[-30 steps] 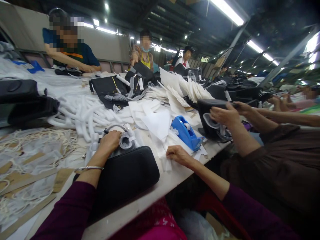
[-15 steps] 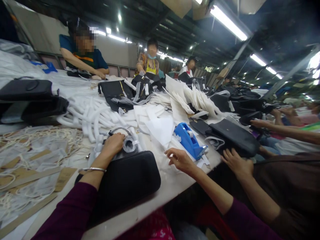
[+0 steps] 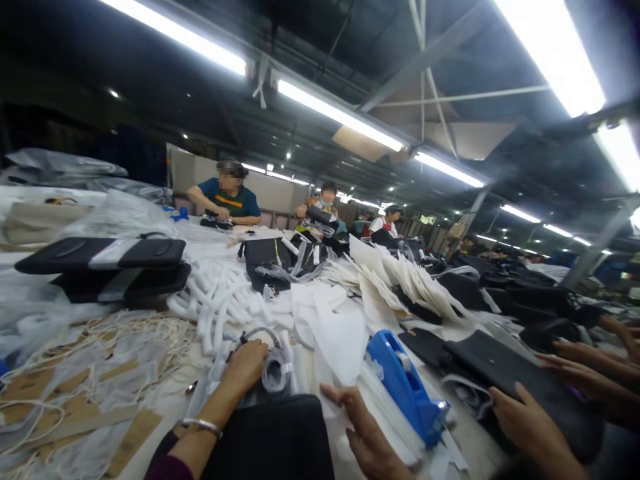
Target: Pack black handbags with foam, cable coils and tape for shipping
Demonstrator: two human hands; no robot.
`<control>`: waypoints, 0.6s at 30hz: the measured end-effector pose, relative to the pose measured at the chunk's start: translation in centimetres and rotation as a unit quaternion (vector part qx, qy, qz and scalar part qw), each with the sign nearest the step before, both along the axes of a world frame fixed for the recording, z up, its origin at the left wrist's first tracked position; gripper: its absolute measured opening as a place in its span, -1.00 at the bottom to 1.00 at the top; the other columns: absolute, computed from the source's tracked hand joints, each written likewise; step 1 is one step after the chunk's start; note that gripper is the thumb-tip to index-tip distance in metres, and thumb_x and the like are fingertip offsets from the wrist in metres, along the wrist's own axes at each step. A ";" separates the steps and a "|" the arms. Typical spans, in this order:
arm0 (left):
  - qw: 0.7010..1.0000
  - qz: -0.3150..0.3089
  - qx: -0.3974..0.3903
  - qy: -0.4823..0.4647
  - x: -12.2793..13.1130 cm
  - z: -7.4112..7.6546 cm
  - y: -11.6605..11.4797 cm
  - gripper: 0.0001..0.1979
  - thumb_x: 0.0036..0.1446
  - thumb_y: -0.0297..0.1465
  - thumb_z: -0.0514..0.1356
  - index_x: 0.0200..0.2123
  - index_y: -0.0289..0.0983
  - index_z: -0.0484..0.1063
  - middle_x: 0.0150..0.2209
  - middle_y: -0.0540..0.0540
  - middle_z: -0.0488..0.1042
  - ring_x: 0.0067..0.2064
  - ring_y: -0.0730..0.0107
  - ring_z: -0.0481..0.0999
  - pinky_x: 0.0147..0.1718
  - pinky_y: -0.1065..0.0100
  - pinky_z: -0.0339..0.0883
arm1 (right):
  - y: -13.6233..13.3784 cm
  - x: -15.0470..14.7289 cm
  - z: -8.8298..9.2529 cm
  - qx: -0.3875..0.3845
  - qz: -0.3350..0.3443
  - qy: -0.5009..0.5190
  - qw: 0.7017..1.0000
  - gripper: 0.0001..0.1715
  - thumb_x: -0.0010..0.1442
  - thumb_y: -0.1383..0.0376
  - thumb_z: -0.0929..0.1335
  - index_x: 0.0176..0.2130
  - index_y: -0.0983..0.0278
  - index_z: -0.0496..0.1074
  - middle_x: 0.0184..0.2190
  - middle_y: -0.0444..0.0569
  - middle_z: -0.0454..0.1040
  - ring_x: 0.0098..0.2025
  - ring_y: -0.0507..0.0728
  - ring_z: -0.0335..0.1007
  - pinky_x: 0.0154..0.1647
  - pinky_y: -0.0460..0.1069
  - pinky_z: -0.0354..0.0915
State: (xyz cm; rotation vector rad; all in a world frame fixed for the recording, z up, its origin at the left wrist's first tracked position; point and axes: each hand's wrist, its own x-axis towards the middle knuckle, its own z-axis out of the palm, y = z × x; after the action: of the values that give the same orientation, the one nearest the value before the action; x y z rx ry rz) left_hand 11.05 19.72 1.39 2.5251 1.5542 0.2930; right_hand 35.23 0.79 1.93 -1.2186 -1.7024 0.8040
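Note:
A black bag (image 3: 280,440) lies at the table's front edge, its lower part cut off by the frame. My left hand (image 3: 249,363), with a silver bangle at the wrist, reaches over it. Its fingers are curled closed beside a handle wrapped in clear plastic (image 3: 276,372); what they grip is hidden. My right hand (image 3: 367,430) is just right of the bag, index finger stretched out and the others loosely bent, holding nothing. White foam sheets (image 3: 340,340) lie beyond it. A blue tape dispenser (image 3: 407,390) stands to its right.
Cords and brown card strips (image 3: 95,393) cover the left side. White foam tubes (image 3: 220,300) are heaped behind, near stacked black bags (image 3: 110,257). At right, a co-worker's hand (image 3: 535,420) touches another black bag (image 3: 515,373). Co-workers sit across the table.
The view has tilted up, so the table sits lower in the picture. My left hand stays by the wrapped handle. My right hand is closer to the bag, its index finger more extended.

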 end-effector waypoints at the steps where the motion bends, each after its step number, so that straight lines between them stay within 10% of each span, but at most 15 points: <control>1: 1.000 0.000 0.003 -0.003 0.0 -0.1 0.0 -0.66 0.23 -0.53 -0.08 -0.14 -0.35 0.47 -0.07 -0.26 0.49 0.00 0.16 0.45 -0.03 0.24 0.24 | 0.4 0.1 -0.2 0.020 -0.002 -0.002 1.000 -0.52 0.20 0.31 0.27 0.13 0.13 0.27 0.19 0.05 0.33 0.27 0.20 0.17 0.31 0.17 0.02; 10: 1.000 -0.017 0.004 0.017 -0.1 -0.2 0.5 -0.63 0.25 -0.52 -0.12 -0.12 -0.42 0.46 -0.08 -0.32 0.49 -0.04 0.10 0.49 -0.08 0.22 0.28 | 1.3 -0.1 1.3 -0.044 -0.093 0.054 0.993 -0.83 0.04 0.27 0.39 -0.39 0.28 0.60 -0.44 -0.04 0.58 -0.37 0.16 0.48 -0.33 -0.03 0.36; 18: 0.997 -0.057 -0.002 0.055 0.1 0.0 0.7 -0.65 0.27 -0.48 -0.10 -0.12 -0.47 0.46 -0.08 -0.38 0.48 0.02 0.07 0.46 -0.02 0.21 0.27 | -10.7 1.8 3.9 -0.171 -0.044 0.043 0.983 -0.77 0.08 0.32 0.37 -0.54 0.33 0.56 -0.59 -0.09 0.52 -0.51 0.04 0.40 -0.44 -0.13 0.29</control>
State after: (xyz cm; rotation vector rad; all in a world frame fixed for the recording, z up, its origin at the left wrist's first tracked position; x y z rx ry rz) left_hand 11.12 20.38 1.44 2.6566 1.4381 0.1376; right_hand 37.06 -9.90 5.88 -1.4545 -1.4693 1.1101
